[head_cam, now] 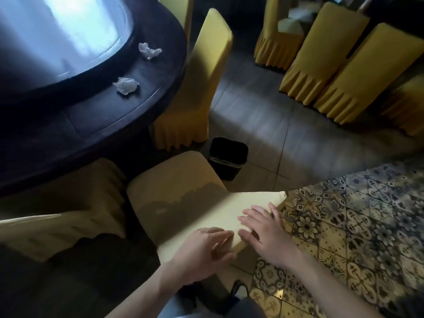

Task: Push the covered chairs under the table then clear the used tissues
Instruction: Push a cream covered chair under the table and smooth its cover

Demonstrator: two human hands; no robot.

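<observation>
We set both hands on the backrest top of a covered chair (183,191) still standing clear of the round dark bench (128,106): left hand (202,251) curled loosely over the near corner, right hand (263,230) flat with fingers spread, gripping nothing, placed, we judge, to shove it in. The pale yellow cover is smooth stretch cloth with a pleated skirt. Two crumpled white tissues (126,85) lie on the bench's wooden rim beside its glass turntable (57,31). A black square bin (227,157) waits on the tiled floor (298,134) just beyond the chair.
</observation>
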